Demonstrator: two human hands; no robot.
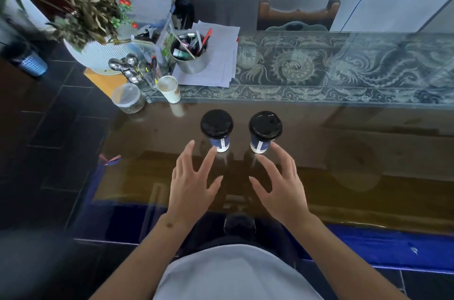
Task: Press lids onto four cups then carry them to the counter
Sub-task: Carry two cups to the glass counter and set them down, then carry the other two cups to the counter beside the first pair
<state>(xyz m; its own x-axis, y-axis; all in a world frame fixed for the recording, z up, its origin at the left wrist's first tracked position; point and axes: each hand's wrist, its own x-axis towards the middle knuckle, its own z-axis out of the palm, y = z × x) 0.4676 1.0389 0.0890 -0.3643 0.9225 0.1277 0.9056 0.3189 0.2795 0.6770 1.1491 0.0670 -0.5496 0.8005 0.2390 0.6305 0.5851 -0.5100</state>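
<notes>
Two blue-and-white paper cups stand side by side on the glass table (pixel 344 142), each capped with a black lid: the left cup (pixel 216 127) and the right cup (pixel 264 129). My left hand (pixel 191 184) hovers just in front of the left cup with fingers spread; its index fingertip is at the cup's base. My right hand (pixel 280 184) is spread the same way in front of the right cup, fingertips close to its base. Neither hand holds anything.
At the table's far left are a lidless white paper cup (pixel 169 88), a clear plastic jar (pixel 127 98), a metal tin of pens (pixel 190 52) on papers, and a potted plant (pixel 93 29). A wooden chair (pixel 297 14) stands beyond the table.
</notes>
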